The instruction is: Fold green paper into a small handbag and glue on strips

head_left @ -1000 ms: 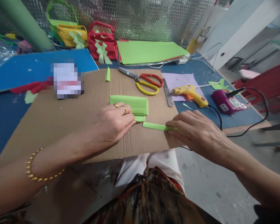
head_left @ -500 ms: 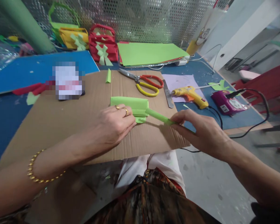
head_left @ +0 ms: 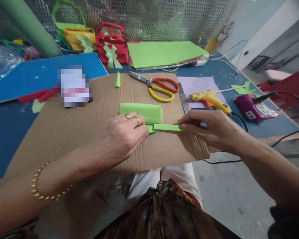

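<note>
fingers of my left hand are pressing flat on the near edge of the folded green paper, the hand closed down over it so the stack is staying put on the cardboard sheet. my right hand is pinching one end of a narrow green strip between thumb and fingertips, and the strip is now lying level, its free end touching the small green tab that is sticking out just past my left fingertips. a second ago this strip was lying on the cardboard well apart from the stack; half a second ago it was lifted and tilted up toward the stack; now it is coming down flat against the stack's near edge. i am judging from this that the strip is being lined up with the folded piece rather than laid aside, though i cannot tell whether the two are overlapping or only meeting end to end.

just beyond the stack the scissors with red and yellow handles are lying open on the cardboard, with a metal blade beside them. the yellow glue gun is resting on a pale purple sheet to the right, its cord trailing off the blue desk. farther back, green card sheets and small paper baskets are standing against the mesh.
</note>
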`<state>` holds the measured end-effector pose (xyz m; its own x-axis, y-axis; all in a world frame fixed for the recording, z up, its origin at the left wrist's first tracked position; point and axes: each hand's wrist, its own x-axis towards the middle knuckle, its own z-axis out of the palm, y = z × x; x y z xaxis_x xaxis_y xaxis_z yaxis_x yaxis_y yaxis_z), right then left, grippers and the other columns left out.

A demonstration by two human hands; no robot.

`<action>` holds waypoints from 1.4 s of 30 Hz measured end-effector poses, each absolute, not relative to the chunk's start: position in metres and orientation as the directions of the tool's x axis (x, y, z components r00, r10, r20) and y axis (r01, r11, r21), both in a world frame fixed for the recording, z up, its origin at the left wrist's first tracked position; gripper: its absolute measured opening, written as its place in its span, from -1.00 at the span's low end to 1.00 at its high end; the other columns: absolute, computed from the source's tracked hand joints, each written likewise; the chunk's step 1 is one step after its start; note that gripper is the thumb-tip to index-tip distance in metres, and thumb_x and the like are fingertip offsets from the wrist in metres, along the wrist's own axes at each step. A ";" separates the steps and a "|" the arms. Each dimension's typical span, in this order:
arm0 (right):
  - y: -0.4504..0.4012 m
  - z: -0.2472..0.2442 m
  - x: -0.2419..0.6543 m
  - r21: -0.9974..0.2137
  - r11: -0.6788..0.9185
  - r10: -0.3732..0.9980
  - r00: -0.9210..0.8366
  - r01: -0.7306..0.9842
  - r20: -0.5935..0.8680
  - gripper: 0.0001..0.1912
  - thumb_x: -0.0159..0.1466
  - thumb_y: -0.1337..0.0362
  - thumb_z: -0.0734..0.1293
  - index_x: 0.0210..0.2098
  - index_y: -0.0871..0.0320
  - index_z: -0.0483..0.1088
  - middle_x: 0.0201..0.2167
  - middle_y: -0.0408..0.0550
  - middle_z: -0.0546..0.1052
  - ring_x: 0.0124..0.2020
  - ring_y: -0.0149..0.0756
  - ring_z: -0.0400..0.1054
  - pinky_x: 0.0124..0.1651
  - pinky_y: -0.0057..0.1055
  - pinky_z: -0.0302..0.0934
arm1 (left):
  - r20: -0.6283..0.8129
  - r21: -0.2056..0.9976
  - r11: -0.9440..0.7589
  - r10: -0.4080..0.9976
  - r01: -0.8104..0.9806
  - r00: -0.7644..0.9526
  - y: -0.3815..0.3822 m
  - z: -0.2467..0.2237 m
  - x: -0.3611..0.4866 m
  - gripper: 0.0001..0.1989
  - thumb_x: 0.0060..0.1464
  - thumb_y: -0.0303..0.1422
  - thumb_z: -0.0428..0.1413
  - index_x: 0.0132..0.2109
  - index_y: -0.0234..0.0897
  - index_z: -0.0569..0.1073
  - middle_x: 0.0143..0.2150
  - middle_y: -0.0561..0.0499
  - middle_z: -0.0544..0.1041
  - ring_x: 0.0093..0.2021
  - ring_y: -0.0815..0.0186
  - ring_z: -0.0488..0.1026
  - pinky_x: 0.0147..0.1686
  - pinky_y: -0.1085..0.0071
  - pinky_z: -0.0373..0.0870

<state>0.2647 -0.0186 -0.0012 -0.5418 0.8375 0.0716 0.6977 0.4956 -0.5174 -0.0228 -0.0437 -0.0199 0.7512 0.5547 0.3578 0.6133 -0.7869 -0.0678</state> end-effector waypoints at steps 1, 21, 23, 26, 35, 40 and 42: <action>-0.019 -0.001 0.264 -0.522 0.498 0.835 -0.545 0.693 0.074 -0.80 0.37 0.21 0.31 -0.27 0.11 0.57 -0.46 -0.11 0.59 -0.49 -0.37 0.35 -0.42 -0.43 0.15 | 0.356 -0.072 -0.788 0.553 0.612 0.754 -0.044 -0.019 -0.023 -0.65 0.48 -0.41 -0.05 -0.29 -0.31 0.51 -0.29 -0.07 0.56 -0.25 0.22 0.47 -0.24 0.28 0.36; -0.011 -0.004 0.262 -0.546 0.526 0.806 -0.588 0.653 0.073 -0.76 0.37 0.19 0.31 -0.25 0.13 0.62 -0.42 -0.08 0.63 -0.50 -0.38 0.33 -0.40 -0.41 0.16 | 0.321 -0.101 -0.784 0.557 0.613 0.766 -0.045 -0.016 -0.022 -0.66 0.47 -0.44 -0.05 -0.29 -0.29 0.50 -0.27 -0.06 0.57 -0.24 0.21 0.46 -0.23 0.27 0.37; -0.011 -0.004 0.262 -0.538 0.534 0.804 -0.588 0.652 0.086 -0.76 0.37 0.20 0.31 -0.26 0.13 0.62 -0.42 -0.07 0.63 -0.50 -0.38 0.33 -0.40 -0.41 0.17 | 0.323 -0.103 -0.784 0.555 0.612 0.767 -0.045 -0.017 -0.022 -0.66 0.47 -0.44 -0.06 -0.28 -0.28 0.50 -0.26 -0.07 0.58 -0.23 0.21 0.47 -0.23 0.27 0.38; -0.011 -0.005 0.262 -0.517 0.541 0.804 -0.589 0.663 0.085 -0.77 0.37 0.22 0.31 -0.24 0.11 0.62 -0.41 -0.07 0.64 -0.49 -0.36 0.34 -0.40 -0.41 0.17 | 0.326 -0.108 -0.786 0.551 0.609 0.768 -0.045 -0.017 -0.023 -0.66 0.47 -0.44 -0.06 -0.27 -0.29 0.52 -0.26 -0.08 0.58 -0.23 0.18 0.49 -0.25 0.24 0.39; -0.012 -0.007 0.261 -0.495 0.540 0.806 -0.588 0.681 0.069 -0.79 0.38 0.23 0.32 -0.23 0.10 0.62 -0.39 -0.07 0.65 -0.47 -0.36 0.39 -0.39 -0.43 0.19 | 0.360 -0.121 -0.779 0.542 0.615 0.759 -0.046 -0.016 -0.021 -0.66 0.48 -0.43 -0.09 -0.05 -0.34 0.60 -0.22 -0.11 0.62 -0.22 0.17 0.53 -0.28 0.25 0.41; -0.012 -0.007 0.259 -0.492 0.545 0.807 -0.583 0.679 0.089 -0.79 0.35 0.26 0.32 -0.24 0.11 0.63 -0.41 -0.09 0.65 -0.49 -0.38 0.37 -0.41 -0.44 0.19 | 0.356 -0.135 -0.781 0.536 0.610 0.765 -0.046 -0.017 -0.022 -0.68 0.45 -0.47 -0.05 -0.04 -0.34 0.63 -0.22 -0.10 0.61 -0.24 0.18 0.51 -0.27 0.26 0.40; -0.012 -0.007 0.259 -0.487 0.549 0.807 -0.583 0.680 0.095 -0.79 0.35 0.26 0.32 -0.25 0.10 0.63 -0.42 -0.08 0.65 -0.50 -0.38 0.38 -0.41 -0.43 0.19 | 0.337 -0.138 -0.779 0.544 0.612 0.768 -0.046 -0.017 -0.022 -0.68 0.44 -0.48 -0.04 -0.05 -0.30 0.64 -0.22 -0.09 0.60 -0.24 0.18 0.49 -0.26 0.26 0.39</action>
<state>0.2588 -0.0117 -0.0075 -0.5829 0.8070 0.0953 0.6799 0.5486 -0.4866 -0.0219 -0.0464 -0.0170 0.7683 0.5441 0.3370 0.6120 -0.7788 -0.1379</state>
